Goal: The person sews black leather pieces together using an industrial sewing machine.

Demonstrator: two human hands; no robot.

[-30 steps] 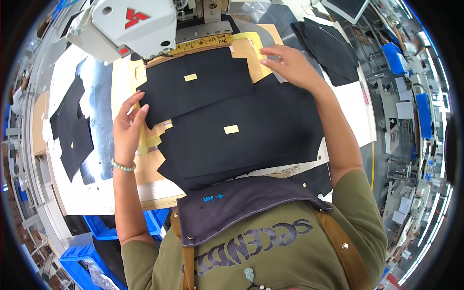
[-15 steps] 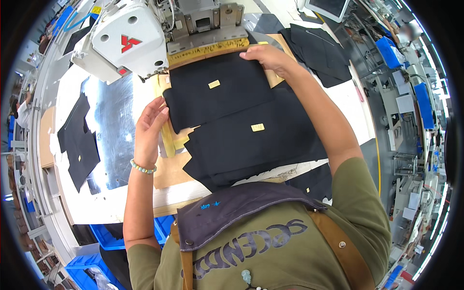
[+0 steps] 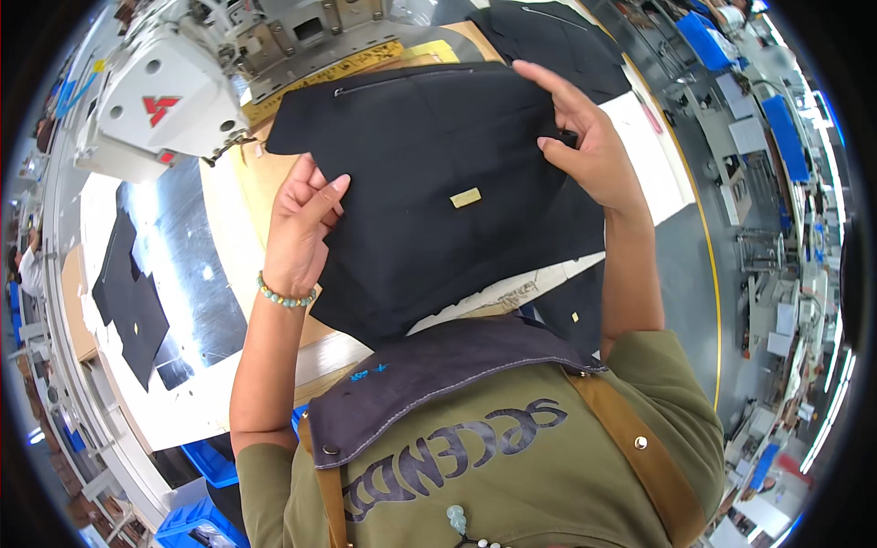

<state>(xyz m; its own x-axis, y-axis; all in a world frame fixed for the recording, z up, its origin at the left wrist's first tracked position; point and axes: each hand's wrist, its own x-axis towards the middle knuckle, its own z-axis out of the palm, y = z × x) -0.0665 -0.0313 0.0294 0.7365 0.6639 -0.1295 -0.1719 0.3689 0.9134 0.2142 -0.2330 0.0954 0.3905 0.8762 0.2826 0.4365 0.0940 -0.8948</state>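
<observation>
Bright, even indoor light, caught through a strongly curved fisheye lens.
Long, thin white tube lights (image 3: 827, 416) blaze near the rim at four o'clock, and a glossy silver sheet-metal plate (image 3: 196, 251) throws back a streaky white glare at nine o'clock. The smooth white tabletop (image 3: 656, 178) reads very pale at two o'clock, while the large matte black cloth panel (image 3: 411, 201) at the centre swallows most shading, showing only faint folds. The middle is fairly sharp; the cluttered grey workshop background (image 3: 763, 242) at three o'clock turns soft, the narrow yellow painted floor line (image 3: 714, 274) bows outward, and black vignetting rings the view.
</observation>
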